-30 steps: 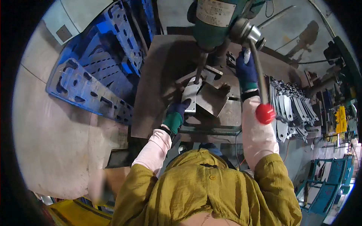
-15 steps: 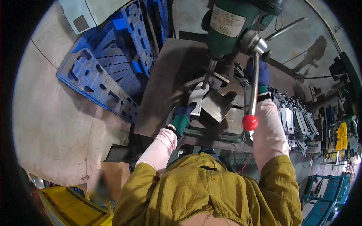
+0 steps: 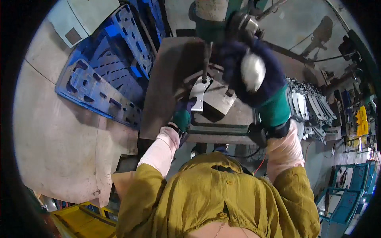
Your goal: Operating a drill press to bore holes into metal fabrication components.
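My left hand [image 3: 184,111], in a dark blue glove with a green cuff, is closed on the near end of a flat silver metal plate [image 3: 198,95]. The plate has small holes and lies against a steel block [image 3: 218,99]. Directly above its far end stands the drill bit [image 3: 206,63] of a green drill press [image 3: 210,27]; whether they touch is unclear. My right hand [image 3: 264,81], gloved alike and blurred, is raised below the press's hub [image 3: 246,25]. Its fingers appear wrapped round a lever's rounded silvery end [image 3: 253,73].
Silver metal plates [image 3: 311,105] are piled at the right of the worktable [image 3: 158,91]. Blue plastic pallets [image 3: 99,87] lean at the left beside a large pale panel [image 3: 59,135]. A yellow frame [image 3: 79,222] is low at the left, a teal rack [image 3: 349,186] at the right.
My right hand has come up from the table's right side toward the hub and looks larger. The red-knobbed lever is no longer visible. My left hand stays on the plate; the view has shifted.
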Demonstrator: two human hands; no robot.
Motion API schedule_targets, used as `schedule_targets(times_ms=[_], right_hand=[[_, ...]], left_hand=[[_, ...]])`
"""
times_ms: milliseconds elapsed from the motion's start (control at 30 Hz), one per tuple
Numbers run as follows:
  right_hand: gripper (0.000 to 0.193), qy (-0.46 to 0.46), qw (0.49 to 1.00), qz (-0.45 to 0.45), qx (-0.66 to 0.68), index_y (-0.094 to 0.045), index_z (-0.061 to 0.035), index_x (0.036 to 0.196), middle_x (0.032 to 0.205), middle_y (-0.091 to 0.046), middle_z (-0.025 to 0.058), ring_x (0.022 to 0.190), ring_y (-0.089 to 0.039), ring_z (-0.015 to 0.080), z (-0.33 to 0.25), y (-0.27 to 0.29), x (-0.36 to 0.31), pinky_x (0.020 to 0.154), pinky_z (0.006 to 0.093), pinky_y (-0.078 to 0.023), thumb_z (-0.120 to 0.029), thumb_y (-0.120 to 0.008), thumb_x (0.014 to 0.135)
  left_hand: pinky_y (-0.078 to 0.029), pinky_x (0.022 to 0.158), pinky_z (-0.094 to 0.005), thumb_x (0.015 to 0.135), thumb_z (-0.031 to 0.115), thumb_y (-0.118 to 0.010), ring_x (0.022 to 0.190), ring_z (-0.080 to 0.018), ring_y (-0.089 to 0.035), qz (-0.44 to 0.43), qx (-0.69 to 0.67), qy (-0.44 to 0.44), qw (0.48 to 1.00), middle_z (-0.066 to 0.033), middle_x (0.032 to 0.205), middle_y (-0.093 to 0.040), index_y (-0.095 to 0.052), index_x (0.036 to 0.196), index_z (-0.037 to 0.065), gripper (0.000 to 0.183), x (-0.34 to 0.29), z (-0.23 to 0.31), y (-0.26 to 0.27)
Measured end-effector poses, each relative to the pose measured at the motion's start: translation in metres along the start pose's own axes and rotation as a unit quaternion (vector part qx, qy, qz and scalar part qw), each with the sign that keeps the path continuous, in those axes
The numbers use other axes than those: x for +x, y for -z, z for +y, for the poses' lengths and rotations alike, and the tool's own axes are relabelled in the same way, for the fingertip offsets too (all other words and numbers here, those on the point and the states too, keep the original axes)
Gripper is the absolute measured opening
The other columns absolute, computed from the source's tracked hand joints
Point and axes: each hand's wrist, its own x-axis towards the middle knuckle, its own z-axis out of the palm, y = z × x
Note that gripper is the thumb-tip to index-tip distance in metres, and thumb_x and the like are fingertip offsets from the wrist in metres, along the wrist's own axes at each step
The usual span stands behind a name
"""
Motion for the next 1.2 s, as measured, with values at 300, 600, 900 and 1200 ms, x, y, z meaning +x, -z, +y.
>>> schedule_targets(times_ms=[300, 600, 900, 1200], right_hand=[[0.048, -0.025, 0.992, 0.007, 0.120, -0.058, 0.0049, 0.123, 0.113, -0.067, 0.0173, 0.093, -0.066, 0.0247, -0.030, -0.067, 0.010, 0.082, 0.0354, -0.056, -0.035, -0.052, 0.098], [0.047, 0.017, 0.992, 0.034, 0.119, -0.062, 0.0080, 0.115, 0.107, -0.068, 0.0200, 0.095, -0.066, 0.0268, -0.028, -0.062, 0.008, 0.085, 0.0357, -0.056, -0.034, -0.058, 0.095], [0.047, -0.063, 0.984, -0.024, 0.167, -0.062, 0.0064, 0.113, 0.106, -0.068, 0.0183, 0.095, -0.065, 0.0280, -0.037, -0.051, 0.008, 0.083, 0.0375, -0.055, -0.036, -0.060, 0.093], [0.046, -0.099, 0.973, -0.127, 0.164, -0.062, 0.0066, 0.113, 0.107, -0.068, 0.0189, 0.097, -0.066, 0.0306, -0.036, -0.043, 0.016, 0.085, 0.0403, -0.055, -0.035, -0.060, 0.094]], left_hand=[[-0.048, 0.077, -0.0447, 0.090, 0.050, -0.057, 0.085, -0.0353, -0.065, 0.096, 0.291, 0.092, 0.947, -0.0196, 0.096, -0.070, -0.066, 0.105, -0.001, 0.054, -0.063, -0.042, 0.129], [-0.046, 0.086, -0.0481, 0.089, 0.041, -0.060, 0.098, -0.0420, -0.062, 0.132, 0.269, 0.054, 0.952, -0.0252, 0.102, -0.066, -0.065, 0.106, -0.002, 0.046, -0.067, -0.093, 0.097], [-0.040, 0.101, -0.0465, 0.085, 0.030, -0.064, 0.122, -0.0445, -0.050, 0.037, 0.310, 0.078, 0.947, -0.0284, 0.133, -0.053, -0.047, 0.139, 0.002, 0.063, -0.062, -0.069, 0.087], [-0.041, 0.100, -0.0479, 0.090, 0.032, -0.056, 0.119, -0.0435, -0.053, 0.018, 0.331, 0.119, 0.936, -0.0262, 0.130, -0.056, -0.051, 0.134, 0.005, 0.052, -0.080, -0.075, 0.088]])
